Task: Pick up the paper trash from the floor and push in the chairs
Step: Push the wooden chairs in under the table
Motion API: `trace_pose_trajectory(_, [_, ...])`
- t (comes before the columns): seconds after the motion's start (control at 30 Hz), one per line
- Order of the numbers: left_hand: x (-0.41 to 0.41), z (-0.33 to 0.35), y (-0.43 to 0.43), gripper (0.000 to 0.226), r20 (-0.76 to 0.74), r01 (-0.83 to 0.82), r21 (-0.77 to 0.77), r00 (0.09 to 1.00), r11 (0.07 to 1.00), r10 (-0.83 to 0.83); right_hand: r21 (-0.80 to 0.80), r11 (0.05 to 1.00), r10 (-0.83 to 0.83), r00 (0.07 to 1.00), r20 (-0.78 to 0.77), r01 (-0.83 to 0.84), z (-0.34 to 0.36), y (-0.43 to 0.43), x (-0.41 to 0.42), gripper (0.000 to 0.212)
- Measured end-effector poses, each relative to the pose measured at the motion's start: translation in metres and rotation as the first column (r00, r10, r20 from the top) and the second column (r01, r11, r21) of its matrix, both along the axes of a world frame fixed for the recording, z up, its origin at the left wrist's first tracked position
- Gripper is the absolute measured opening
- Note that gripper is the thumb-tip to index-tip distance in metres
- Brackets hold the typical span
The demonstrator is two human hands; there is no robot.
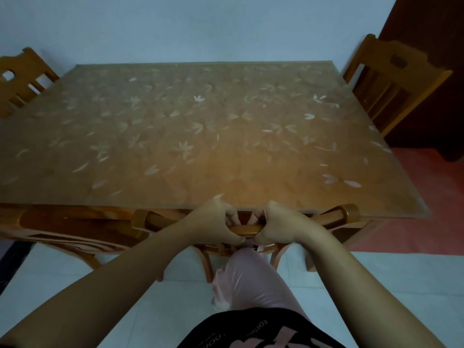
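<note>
Gripping the chair (247, 230) by its top rail, left hand (218, 222) & right hand (278, 222) sat close together, fingers curled round it. Chair was tucked against the table (200, 126) near edge. Solid wood: prob. heavy, stiff, not fragile. Rail centre looked a sound hold.

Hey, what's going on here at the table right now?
A person stands at the near side of the table and grips the top rail of a chair with the left hand and the right hand, close together. The chair's back sits right at the table edge, so it looks pushed in or nearly so. A second chair stands beside it on the left.
</note>
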State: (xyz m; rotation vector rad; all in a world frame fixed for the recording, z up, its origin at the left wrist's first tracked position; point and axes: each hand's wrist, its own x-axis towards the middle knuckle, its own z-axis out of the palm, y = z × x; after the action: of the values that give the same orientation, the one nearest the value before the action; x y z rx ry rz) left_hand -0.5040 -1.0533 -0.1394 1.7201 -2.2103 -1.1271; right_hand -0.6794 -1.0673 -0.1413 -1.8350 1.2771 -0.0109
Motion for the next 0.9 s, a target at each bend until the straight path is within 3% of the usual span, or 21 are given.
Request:
trace_pose_trajectory(0.5, [0.029, 0.002, 0.004, 0.015, -0.033, -0.061, 0.034, 0.997, 0.998, 0.062, -0.035, 0.999, -0.002, 0.999, 0.034, 0.004, 0.002, 0.005, 0.024, 0.016])
trace_pose_trajectory(0.67, [0.032, 0.005, 0.009, 0.015, -0.039, -0.089, 0.057, 0.995, 0.994, 0.092, -0.134, 0.99, 0.035, 0.999, -0.01, -0.036, 0.005, 0.011, 0.03, 0.017])
trace_pose_trajectory(0.9, [0.034, 0.002, 0.012, 0.018, -0.022, -0.113, 0.079, 0.993, 0.99, 0.115, -0.15, 0.987, 0.051, 0.998, -0.02, -0.054, 0.005, 0.013, 0.029, 0.022])
